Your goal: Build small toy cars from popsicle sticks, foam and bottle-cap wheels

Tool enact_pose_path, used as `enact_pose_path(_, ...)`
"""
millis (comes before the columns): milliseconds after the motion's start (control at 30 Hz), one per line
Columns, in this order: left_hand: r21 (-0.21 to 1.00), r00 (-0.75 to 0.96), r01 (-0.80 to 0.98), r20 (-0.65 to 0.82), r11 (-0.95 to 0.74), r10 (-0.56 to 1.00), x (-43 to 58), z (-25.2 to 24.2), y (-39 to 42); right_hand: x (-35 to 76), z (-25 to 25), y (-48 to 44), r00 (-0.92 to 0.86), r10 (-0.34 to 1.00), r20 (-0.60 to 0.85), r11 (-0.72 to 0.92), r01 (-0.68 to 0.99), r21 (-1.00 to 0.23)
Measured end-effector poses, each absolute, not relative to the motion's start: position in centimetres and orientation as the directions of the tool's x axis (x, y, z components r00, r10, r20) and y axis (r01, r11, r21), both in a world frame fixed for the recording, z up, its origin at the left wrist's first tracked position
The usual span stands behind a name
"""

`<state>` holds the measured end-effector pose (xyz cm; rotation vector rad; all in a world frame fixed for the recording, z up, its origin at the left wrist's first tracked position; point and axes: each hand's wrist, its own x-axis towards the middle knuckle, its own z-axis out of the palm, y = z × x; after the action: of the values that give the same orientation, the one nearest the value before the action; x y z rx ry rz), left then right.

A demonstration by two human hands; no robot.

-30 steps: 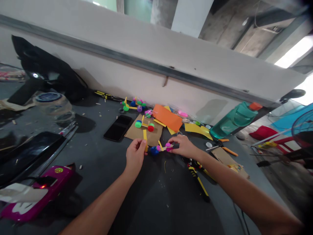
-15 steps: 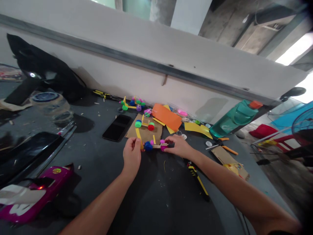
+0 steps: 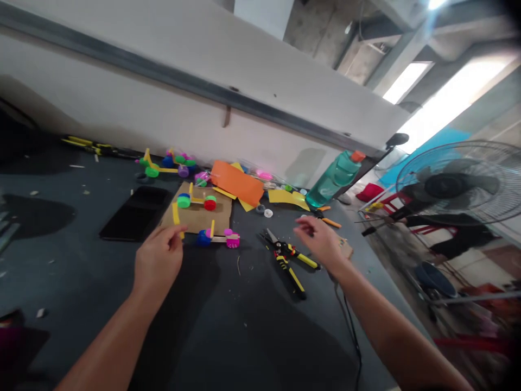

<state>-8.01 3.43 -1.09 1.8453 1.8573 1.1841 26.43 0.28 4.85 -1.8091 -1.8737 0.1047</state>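
My left hand is closed at the left edge of the cardboard piece, its fingertips on a yellow strip. Just right of it, a small wheeled piece with blue and pink caps rests on the dark table. My right hand is raised over the table with bent fingers apart and nothing visible in it. Between the hands lie pliers with yellow and black handles, jaws spread. A second wheeled piece with green and red caps stands on the cardboard.
A black phone lies left of the cardboard. Orange paper, yellow paper and more wheeled pieces are along the wall. A teal bottle leans at the back right. A fan stands beyond the table.
My right hand has let go of the blue and pink wheeled piece and moved right, past the pliers. The view has turned to the right. My left hand is still at the yellow strip.
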Motion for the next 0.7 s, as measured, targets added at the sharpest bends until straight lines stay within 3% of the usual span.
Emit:
enact_pose_path(67,0.608,-0.096,0.774,0.389,-0.177,0.916,-7.9,-1.1,3.5,31.0,5.2,-2.2,0.245,0.925,0.291,-0.176,0.954,-0.243)
enact_pose_path(167,0.541,0.005,0.813,0.364,-0.216,0.931,-7.4,-1.4,3.5,36.1,3.6,-5.0,0.481,0.870,0.104,-0.490,0.867,0.088)
enact_pose_path(267,0.513,0.143,0.802,0.334,-0.307,0.932,-7.0,-1.6,3.4,38.3,0.6,-5.9,0.508,0.858,-0.069,-0.493,0.855,0.164)
enact_pose_path(400,0.519,0.224,0.771,0.321,-0.369,0.920,-7.0,-1.6,3.1,38.5,-0.9,-5.8,0.481,0.875,-0.052,-0.466,0.867,0.177)
enact_pose_path(500,0.539,0.222,0.758,0.316,-0.367,0.922,-7.1,-1.6,3.1,37.2,1.2,-6.4,0.444,0.895,0.039,-0.445,0.889,0.106)
enact_pose_path(567,0.559,0.218,0.747,0.305,-0.359,0.927,-7.0,-1.7,3.1,34.9,3.5,-7.3,0.471,0.861,0.190,-0.478,0.878,-0.013)
enact_pose_path(633,0.586,0.219,0.730,0.288,-0.353,0.932,-6.8,-1.9,3.1,31.3,5.7,-8.3,0.503,0.818,0.278,-0.437,0.859,-0.267)
enact_pose_path(700,0.611,0.226,0.710,0.271,-0.349,0.936,-6.6,-2.0,3.0,26.5,6.8,-9.1,0.452,0.876,0.166,-0.221,0.685,-0.695)
